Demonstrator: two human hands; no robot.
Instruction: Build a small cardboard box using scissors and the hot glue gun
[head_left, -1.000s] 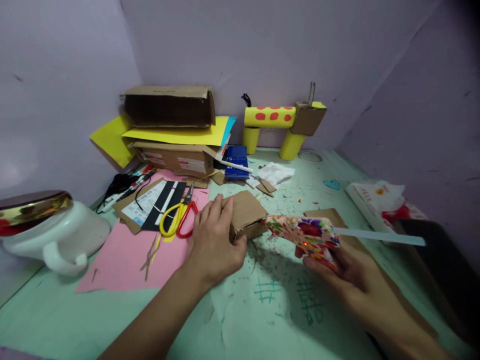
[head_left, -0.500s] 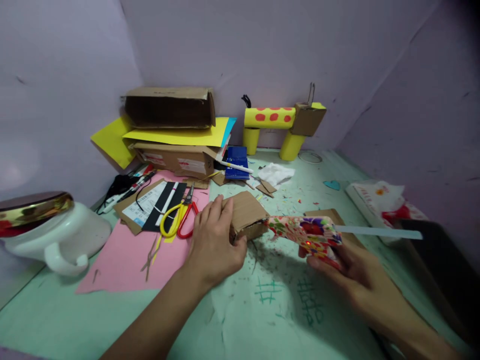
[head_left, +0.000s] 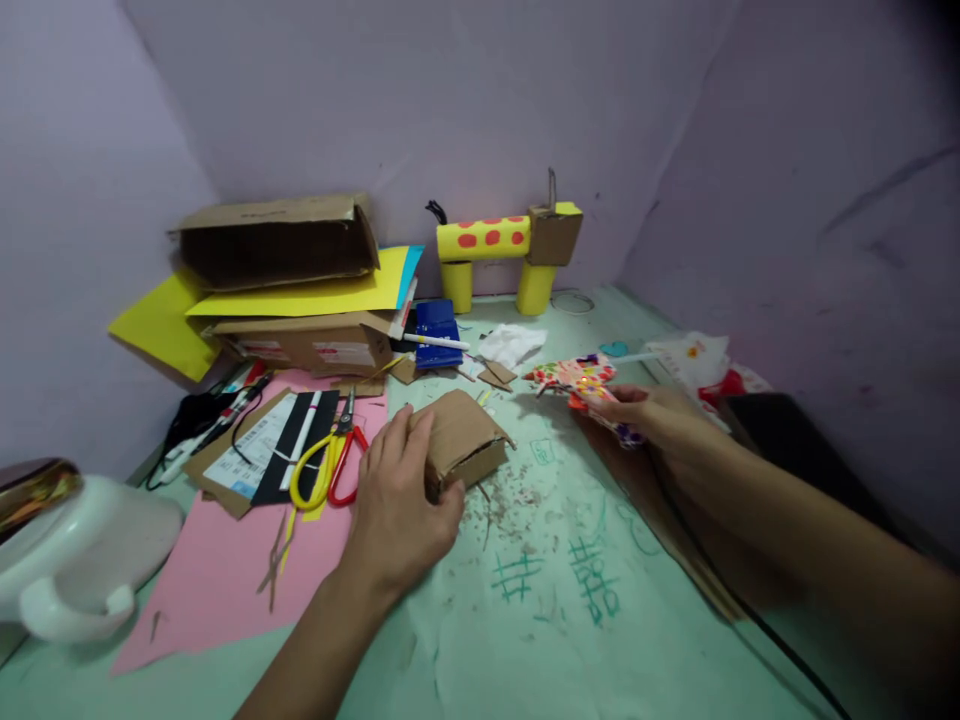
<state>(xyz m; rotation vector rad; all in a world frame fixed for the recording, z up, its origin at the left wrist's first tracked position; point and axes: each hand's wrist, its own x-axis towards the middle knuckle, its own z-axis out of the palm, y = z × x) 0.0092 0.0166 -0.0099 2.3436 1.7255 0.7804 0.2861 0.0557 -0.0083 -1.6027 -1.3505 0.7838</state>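
Observation:
A small brown cardboard box point(head_left: 466, 435) rests on the green tabletop, its near edge slightly gapped. My left hand point(head_left: 401, 505) is closed around the box's left side, thumb at the near face. Off to the right, my right hand point(head_left: 664, 420) grips a floral-patterned hot glue gun point(head_left: 592, 375) by its handle. The gun's nozzle points left, apart from the box, and a pale glue stick point(head_left: 637, 357) juts from its back. A dark cord point(head_left: 720, 575) trails from the handle toward the lower right.
Red-and-yellow-handled scissors point(head_left: 330, 465) lie on pink paper point(head_left: 217, 590). A yellow tube animal with red spots point(head_left: 491, 238) stands at the back. Stacked boxes point(head_left: 300, 345) are at back left, a white mug point(head_left: 82, 560) at left. A cardboard piece point(head_left: 675, 540) lies under my right arm.
My right hand has drawn the glue gun away from the box, rightward and farther back. My left hand stays on the box. The camera view has shifted to the right.

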